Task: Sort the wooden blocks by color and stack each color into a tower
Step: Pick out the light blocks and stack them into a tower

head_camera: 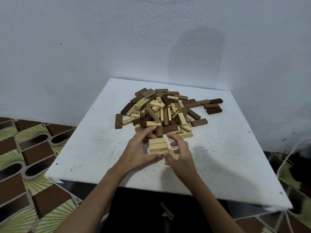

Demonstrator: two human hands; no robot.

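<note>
A mixed pile of light and dark wooden blocks (161, 111) lies on the far half of the white table (87, 148). In front of it stands a small stack of light blocks (158, 146), a few side by side on top of a lower layer. My left hand (139, 152) cups the stack's left side, its thumb against the lower front. My right hand (180, 152) curls around the right side, fingers bent, touching the light blocks there. Three dark blocks (213, 106) lie apart at the pile's right.
A pale blue wall rises just behind the table. Patterned brown and green floor tiles (30, 157) show at the left. A thin white cord (286, 157) hangs by the table's right edge. The near table edge sits above a dark gap.
</note>
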